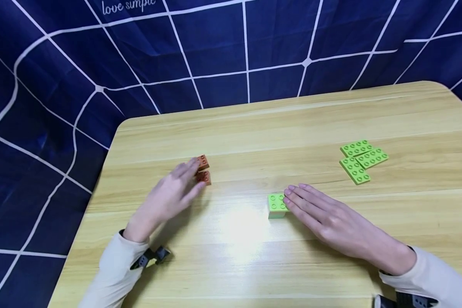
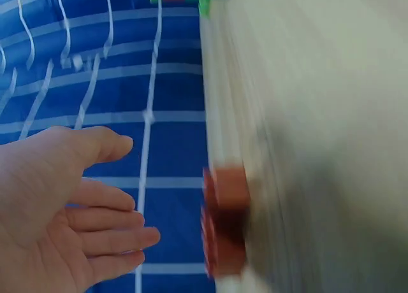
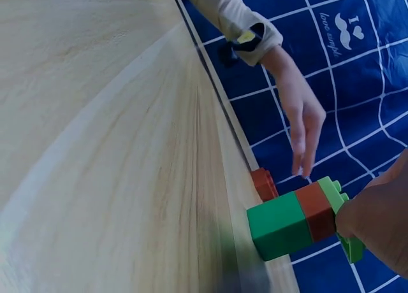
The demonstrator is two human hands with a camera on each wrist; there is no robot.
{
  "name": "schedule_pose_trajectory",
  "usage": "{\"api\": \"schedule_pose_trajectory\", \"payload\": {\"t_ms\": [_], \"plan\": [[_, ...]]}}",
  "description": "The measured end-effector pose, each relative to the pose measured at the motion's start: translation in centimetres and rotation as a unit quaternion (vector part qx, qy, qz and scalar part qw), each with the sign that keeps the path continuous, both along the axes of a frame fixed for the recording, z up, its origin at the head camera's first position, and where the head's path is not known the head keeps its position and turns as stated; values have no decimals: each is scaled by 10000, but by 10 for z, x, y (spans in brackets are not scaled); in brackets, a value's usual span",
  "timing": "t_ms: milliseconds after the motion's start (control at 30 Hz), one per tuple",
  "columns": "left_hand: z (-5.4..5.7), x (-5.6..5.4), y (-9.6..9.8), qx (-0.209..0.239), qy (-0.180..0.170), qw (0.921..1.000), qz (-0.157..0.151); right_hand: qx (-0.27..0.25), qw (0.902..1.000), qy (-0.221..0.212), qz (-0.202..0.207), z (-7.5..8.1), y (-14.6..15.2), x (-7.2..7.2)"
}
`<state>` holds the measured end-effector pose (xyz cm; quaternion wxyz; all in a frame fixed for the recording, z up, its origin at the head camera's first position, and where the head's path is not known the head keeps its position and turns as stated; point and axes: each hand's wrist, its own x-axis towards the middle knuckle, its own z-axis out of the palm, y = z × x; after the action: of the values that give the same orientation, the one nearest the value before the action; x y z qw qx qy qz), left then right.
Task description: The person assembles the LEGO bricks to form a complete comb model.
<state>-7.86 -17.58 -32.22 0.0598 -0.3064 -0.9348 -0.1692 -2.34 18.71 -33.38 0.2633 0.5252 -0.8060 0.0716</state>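
A short stack of toy bricks point(image 1: 276, 205) stands just right of centre in the head view, light green on top; the right-wrist view shows it point(image 3: 299, 218) as three layers, dark green at the base, brown in the middle, light green above. The person's right hand point(image 1: 323, 216) lies low over the tabletop point(image 1: 254, 128) with fingers straight and close together, fingertips point(image 1: 291, 193) touching the top brick's right side, apparently steadying or pressing it rather than gripping it; nothing is held.

Left of centre, two brown bricks point(image 1: 202, 169) sit side by side on the wood, touching or nearly so. The left hand point(image 1: 169, 197) hovers just beside them, open, fingers extended and slightly spread, its fingertips at the bricks' left edge; the motion blur makes it impossible to tell whether they touch. The left-wrist view confirms an open palm point(image 2: 57, 210) with nothing in it, the brown bricks point(image 2: 223, 220) a short way off.

At the right of the head view, well apart from both hands, three flat light-green plates point(image 1: 361, 160) lie bunched together, seemingly set aside as spares. A dark blue cloth point(image 1: 215, 51) with white grid lines hangs behind the table, and cream sleeves point(image 1: 111, 269) cover both forearms.
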Motion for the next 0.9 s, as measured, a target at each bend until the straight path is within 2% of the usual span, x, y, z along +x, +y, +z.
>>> {"api": "schedule_pose_trajectory", "payload": {"t_ms": [167, 300, 467, 700, 900], "plan": [[-10, -21, -22, -100, -310, 9978, 585, -1, 10000, -46, 8, 0, 0, 0], [-17, -28, -29, -235, -588, 9948, 802, 41, 10000, -66, -18, 1, 0, 0], [-23, -31, -27, -186, -724, 9939, 809, 79, 9999, -86, -46, 1, 1, 1], [-27, -35, -23, 11, -522, 9964, 664, 87, 9999, -76, -75, 1, 1, 1], [-28, -35, -21, -34, -535, 9957, 759, 92, 9999, -54, -83, 2, 2, 1]]}}
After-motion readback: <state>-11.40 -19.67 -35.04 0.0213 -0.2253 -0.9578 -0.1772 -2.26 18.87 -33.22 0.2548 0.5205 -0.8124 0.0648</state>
